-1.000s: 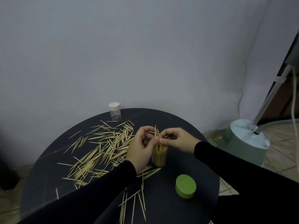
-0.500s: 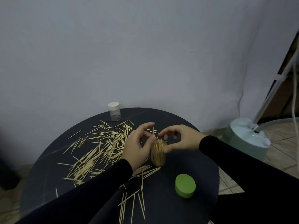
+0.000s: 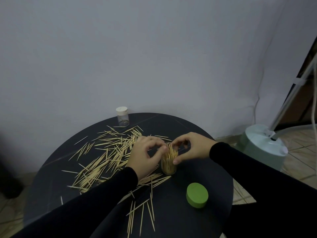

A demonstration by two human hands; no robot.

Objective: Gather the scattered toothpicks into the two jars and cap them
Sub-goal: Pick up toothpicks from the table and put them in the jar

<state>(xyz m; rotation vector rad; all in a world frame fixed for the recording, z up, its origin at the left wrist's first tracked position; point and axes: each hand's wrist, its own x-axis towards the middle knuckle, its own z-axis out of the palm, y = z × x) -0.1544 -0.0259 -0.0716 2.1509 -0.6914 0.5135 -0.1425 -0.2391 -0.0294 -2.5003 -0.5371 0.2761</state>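
Open jar (image 3: 169, 162) upright at mid desk (image 3: 197, 133), packed with vertical toothpicks. Left hand (image 3: 145, 158) just left of it, fingers curled at the protruding tips; right hand (image 3: 190, 148) just right, thumb touching the glass wall. Scattered toothpicks (image 3: 106, 157) flat, leftward, nearer the left hand. Green cap (image 3: 197, 195) nearer the right.

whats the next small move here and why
Probably tap the raised toothpicks down level into the open jar. Both the left hand and right hand sit at its mouth, and some sticks poke above the rim, which would block the green cap.
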